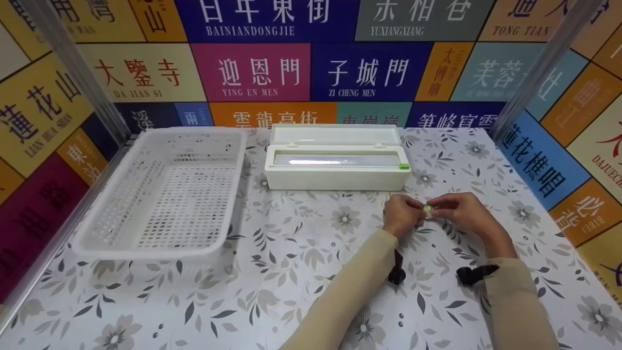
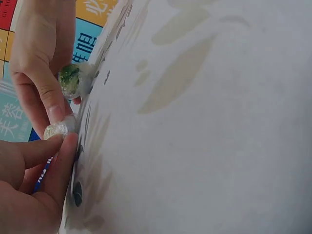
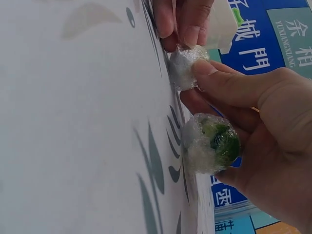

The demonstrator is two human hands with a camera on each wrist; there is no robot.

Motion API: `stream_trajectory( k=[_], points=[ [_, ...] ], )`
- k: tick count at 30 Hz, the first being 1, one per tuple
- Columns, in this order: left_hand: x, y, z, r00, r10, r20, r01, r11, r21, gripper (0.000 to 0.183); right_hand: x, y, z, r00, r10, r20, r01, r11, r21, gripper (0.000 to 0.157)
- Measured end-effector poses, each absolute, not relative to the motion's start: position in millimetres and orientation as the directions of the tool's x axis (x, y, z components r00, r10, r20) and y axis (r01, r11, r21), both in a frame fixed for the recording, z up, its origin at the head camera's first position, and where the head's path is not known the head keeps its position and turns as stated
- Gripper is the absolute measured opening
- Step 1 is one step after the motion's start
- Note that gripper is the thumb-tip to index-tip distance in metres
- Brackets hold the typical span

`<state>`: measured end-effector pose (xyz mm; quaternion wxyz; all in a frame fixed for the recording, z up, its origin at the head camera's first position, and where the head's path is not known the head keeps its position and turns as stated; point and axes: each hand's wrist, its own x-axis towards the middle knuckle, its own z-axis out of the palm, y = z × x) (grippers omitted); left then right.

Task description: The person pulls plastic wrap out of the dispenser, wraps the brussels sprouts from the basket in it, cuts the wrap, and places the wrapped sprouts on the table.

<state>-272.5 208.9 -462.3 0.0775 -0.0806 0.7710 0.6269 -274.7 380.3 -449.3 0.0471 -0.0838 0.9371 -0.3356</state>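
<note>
A small piece wrapped in clear cling film (image 3: 184,70) is pinched between both hands at the right part of the table. My left hand (image 1: 402,214) grips it from the left with thumb and fingertips. On the other side, my right hand (image 1: 464,211) pinches it with thumb and forefinger. A second film-wrapped piece, green inside (image 3: 222,144), sits against the lower fingers of the right hand; whether those fingers hold it I cannot tell. In the left wrist view this green wrapped piece (image 2: 71,80) shows beside the right hand. What the pale wrapped piece contains is unclear.
A white cling film box (image 1: 335,180) stands behind the hands, its lid (image 1: 335,135) raised and a film roll (image 1: 335,160) inside. To the left is a white perforated basket (image 1: 160,253). Printed panels (image 1: 262,73) enclose the flower-patterned table (image 1: 291,291).
</note>
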Motion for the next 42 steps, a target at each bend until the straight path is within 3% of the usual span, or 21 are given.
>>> stream_trajectory(
  k=[14, 42],
  points=[
    [-274, 204, -464, -0.975, 0.032, -0.220, -0.212, 0.160, 0.964, 0.013, -272, 385, -444, -0.976, -0.188, -0.110, -0.071, 0.751, -0.657, 0.038],
    [-273, 195, -464, -0.970, 0.066, -0.233, -0.219, 0.167, 0.961, 0.012, -275, 374, -439, -0.979, -0.167, -0.121, -0.063, 0.802, -0.594, 0.030]
  ],
)
